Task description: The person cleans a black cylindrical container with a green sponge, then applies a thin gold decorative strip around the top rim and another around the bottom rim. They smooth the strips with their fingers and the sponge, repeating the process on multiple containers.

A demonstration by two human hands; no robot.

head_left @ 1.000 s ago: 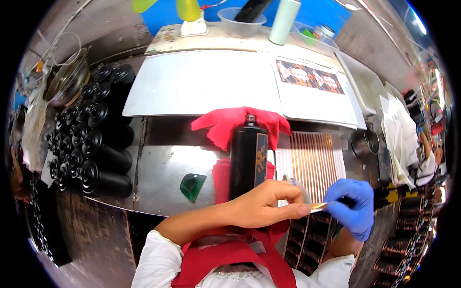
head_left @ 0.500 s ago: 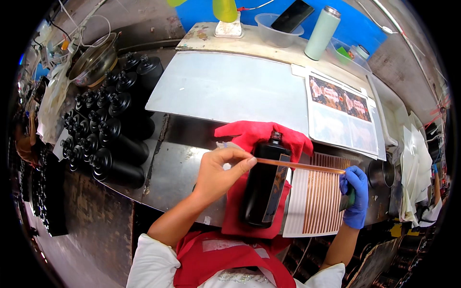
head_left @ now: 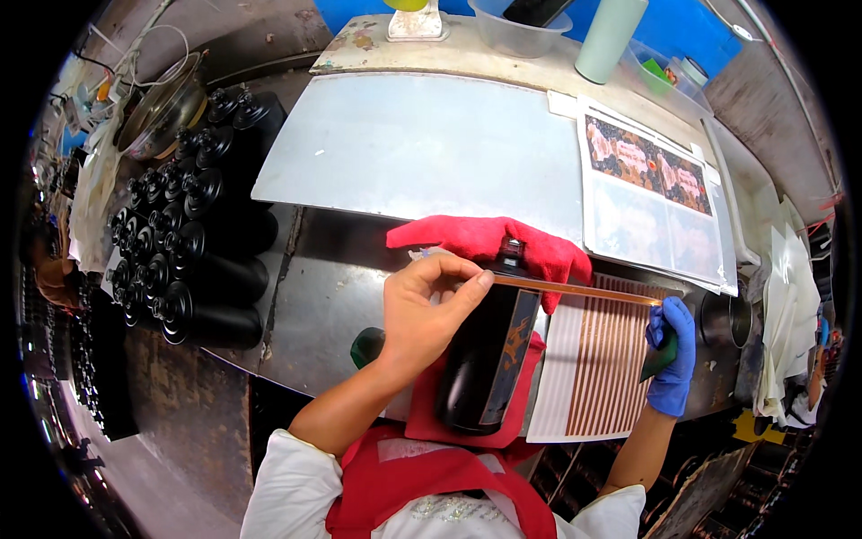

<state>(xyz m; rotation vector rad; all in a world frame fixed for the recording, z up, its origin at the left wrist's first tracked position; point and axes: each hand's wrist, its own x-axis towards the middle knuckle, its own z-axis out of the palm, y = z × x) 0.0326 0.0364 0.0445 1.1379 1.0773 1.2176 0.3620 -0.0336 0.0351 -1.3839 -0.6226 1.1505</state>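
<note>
My bare left hand (head_left: pixel 420 310) pinches the left end of a thin copper-coloured strip (head_left: pixel 575 288) between thumb and fingertips. At its other end the strip is gripped by my right hand (head_left: pixel 672 373), in a blue glove. That hand also has a dark green flat piece (head_left: pixel 662 357) tucked in its palm. Stretched between both hands, the strip passes over the shoulder of a black bottle (head_left: pixel 476 377); whether it touches cannot be told. The bottle, with a patterned panel down one side, lies on a red cloth (head_left: pixel 489 235), neck pointing away. Beneath my right hand is a white sheet (head_left: pixel 557 395) bearing several copper strips.
Several black pump bottles (head_left: pixel 211 314) stand grouped at left, beside a metal bowl (head_left: pixel 166 108). A pale board (head_left: pixel 413 144) spans the back, with printed sheets (head_left: pixel 651 193) on its right. Behind are a green flask (head_left: pixel 611 40) and a plastic tub (head_left: pixel 521 36).
The strip has shifted slightly toward the bottle's neck, still held at both ends. The whole view has shifted a little, and more of a dark green object shows beside my left wrist.
</note>
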